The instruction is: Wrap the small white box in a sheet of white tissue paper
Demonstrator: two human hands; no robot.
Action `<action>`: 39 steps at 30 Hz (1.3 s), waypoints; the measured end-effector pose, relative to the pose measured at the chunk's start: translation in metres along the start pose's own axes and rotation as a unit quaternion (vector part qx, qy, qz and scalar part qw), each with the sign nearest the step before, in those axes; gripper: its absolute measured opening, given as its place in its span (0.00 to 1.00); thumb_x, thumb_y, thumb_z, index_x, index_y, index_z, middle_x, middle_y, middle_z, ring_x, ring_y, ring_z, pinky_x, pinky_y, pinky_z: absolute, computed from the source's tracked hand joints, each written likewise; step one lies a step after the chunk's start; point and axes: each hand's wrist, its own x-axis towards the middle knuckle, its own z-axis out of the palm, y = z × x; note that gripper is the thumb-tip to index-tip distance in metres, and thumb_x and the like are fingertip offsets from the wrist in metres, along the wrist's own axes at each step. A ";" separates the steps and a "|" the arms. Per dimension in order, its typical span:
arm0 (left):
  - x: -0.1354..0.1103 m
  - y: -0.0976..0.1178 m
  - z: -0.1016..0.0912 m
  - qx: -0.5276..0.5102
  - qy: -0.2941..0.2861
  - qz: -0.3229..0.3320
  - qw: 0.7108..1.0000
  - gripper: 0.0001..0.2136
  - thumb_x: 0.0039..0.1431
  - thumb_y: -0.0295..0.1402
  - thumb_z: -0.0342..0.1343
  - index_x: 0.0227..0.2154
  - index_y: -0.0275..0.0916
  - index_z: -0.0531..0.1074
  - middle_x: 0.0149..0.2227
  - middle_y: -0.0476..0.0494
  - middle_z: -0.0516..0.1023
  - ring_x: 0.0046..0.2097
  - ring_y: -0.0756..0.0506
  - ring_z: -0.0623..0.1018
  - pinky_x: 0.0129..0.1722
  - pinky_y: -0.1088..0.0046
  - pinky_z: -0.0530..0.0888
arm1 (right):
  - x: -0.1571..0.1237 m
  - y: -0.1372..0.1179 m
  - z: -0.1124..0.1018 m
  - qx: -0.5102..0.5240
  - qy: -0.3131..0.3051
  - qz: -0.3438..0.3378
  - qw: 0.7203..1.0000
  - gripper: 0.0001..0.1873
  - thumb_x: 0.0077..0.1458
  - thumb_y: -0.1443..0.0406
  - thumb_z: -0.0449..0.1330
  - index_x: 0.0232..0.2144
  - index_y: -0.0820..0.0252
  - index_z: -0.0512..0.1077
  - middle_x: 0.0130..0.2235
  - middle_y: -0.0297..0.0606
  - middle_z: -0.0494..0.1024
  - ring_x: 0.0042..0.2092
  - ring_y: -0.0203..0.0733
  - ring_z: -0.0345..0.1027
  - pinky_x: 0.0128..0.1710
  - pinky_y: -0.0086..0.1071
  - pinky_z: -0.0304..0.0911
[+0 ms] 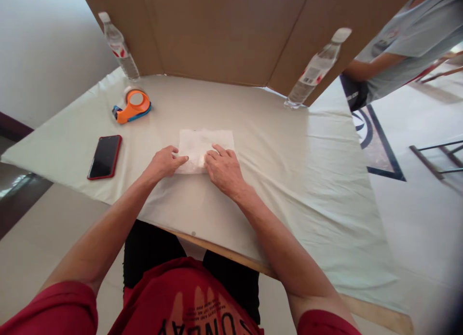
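Observation:
A small white sheet (206, 138), paper or thin film, lies flat on the cloth-covered table in front of me. At its left edge is my left hand (165, 161), thumb stretched over the sheet and apart from the index finger. My right hand (224, 172) rests on the right half, with bent fingers drawn together near the sheet's middle. A small bright spot shows by those fingertips; what they pinch, if anything, is hidden.
An orange and blue tape dispenser (135, 106) and a red-cased phone (104, 156) lie to the left. Water bottles stand at the back left (121, 50) and back right (314, 74), against a cardboard screen (217, 36). Another person (408, 46) is at the far right.

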 end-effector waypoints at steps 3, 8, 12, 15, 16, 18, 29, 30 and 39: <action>-0.004 0.002 -0.001 -0.079 -0.020 -0.051 0.995 0.20 0.56 0.39 0.62 0.48 0.32 0.70 0.23 0.49 0.74 0.23 0.47 0.74 0.23 0.74 0.68 | 0.000 0.000 0.000 0.002 0.005 -0.003 1.000 0.16 0.69 0.68 0.47 0.46 0.66 0.74 0.51 0.51 0.79 0.66 0.54 0.57 0.53 0.43 0.53; 0.000 0.008 0.003 -0.125 -0.041 -0.054 0.990 0.10 0.54 0.35 0.64 0.27 0.38 0.68 0.13 0.55 0.64 0.15 0.51 0.65 0.17 0.76 0.59 | 0.000 -0.001 -0.001 0.010 -0.004 0.000 1.000 0.16 0.69 0.68 0.48 0.46 0.67 0.74 0.51 0.52 0.79 0.66 0.55 0.57 0.54 0.44 0.53; 0.001 0.007 0.007 -0.157 0.005 -0.075 0.985 0.11 0.53 0.33 0.66 0.29 0.39 0.68 0.14 0.57 0.64 0.15 0.52 0.63 0.16 0.77 0.59 | -0.001 -0.001 0.000 0.011 -0.002 0.002 1.000 0.16 0.69 0.67 0.48 0.47 0.67 0.74 0.52 0.53 0.79 0.66 0.55 0.57 0.54 0.44 0.54; -0.010 0.002 0.006 -0.219 0.030 -0.104 0.970 0.12 0.53 0.31 0.66 0.34 0.37 0.67 0.21 0.54 0.69 0.19 0.50 0.72 0.18 0.77 0.68 | -0.001 0.000 0.002 0.008 0.002 -0.001 1.000 0.17 0.69 0.67 0.48 0.47 0.68 0.74 0.52 0.52 0.79 0.66 0.55 0.57 0.54 0.44 0.54; -0.016 0.001 0.004 -0.255 0.029 -0.112 0.960 0.11 0.53 0.29 0.65 0.35 0.37 0.67 0.24 0.52 0.70 0.21 0.49 0.75 0.20 0.76 0.71 | -0.001 0.000 0.002 0.009 0.004 -0.002 1.000 0.17 0.69 0.67 0.48 0.47 0.68 0.74 0.52 0.52 0.79 0.66 0.55 0.57 0.54 0.44 0.54; -0.028 0.000 0.000 -0.329 -0.011 -0.126 0.936 0.10 0.54 0.27 0.63 0.36 0.36 0.67 0.29 0.49 0.73 0.26 0.47 0.80 0.24 0.72 0.77 | -0.001 0.000 0.003 0.011 0.007 -0.004 1.000 0.17 0.69 0.67 0.47 0.47 0.68 0.74 0.52 0.52 0.79 0.66 0.55 0.57 0.54 0.44 0.54; -0.042 0.000 -0.001 -0.449 -0.045 -0.229 0.863 0.05 0.58 0.29 0.61 0.33 0.33 0.71 0.27 0.40 0.76 0.27 0.45 0.80 0.25 0.72 0.79 | -0.001 0.000 0.004 0.014 0.011 -0.001 1.000 0.17 0.69 0.67 0.47 0.48 0.68 0.74 0.53 0.53 0.78 0.65 0.54 0.58 0.53 0.43 0.54; -0.040 0.000 0.000 -0.454 -0.050 -0.231 0.859 0.06 0.59 0.30 0.61 0.31 0.34 0.70 0.26 0.42 0.76 0.26 0.46 0.79 0.24 0.72 0.78 | -0.001 0.000 0.004 0.014 0.011 -0.001 1.000 0.17 0.69 0.67 0.47 0.48 0.68 0.74 0.53 0.52 0.78 0.65 0.53 0.58 0.53 0.43 0.54; -0.017 0.014 0.006 -0.382 -0.035 -0.185 0.905 0.11 0.53 0.27 0.64 0.22 0.37 0.66 0.16 0.56 0.63 0.15 0.54 0.63 0.14 0.80 0.61 | -0.002 0.000 0.003 0.011 0.006 0.000 1.000 0.17 0.70 0.66 0.46 0.47 0.66 0.74 0.53 0.51 0.78 0.66 0.54 0.57 0.53 0.44 0.54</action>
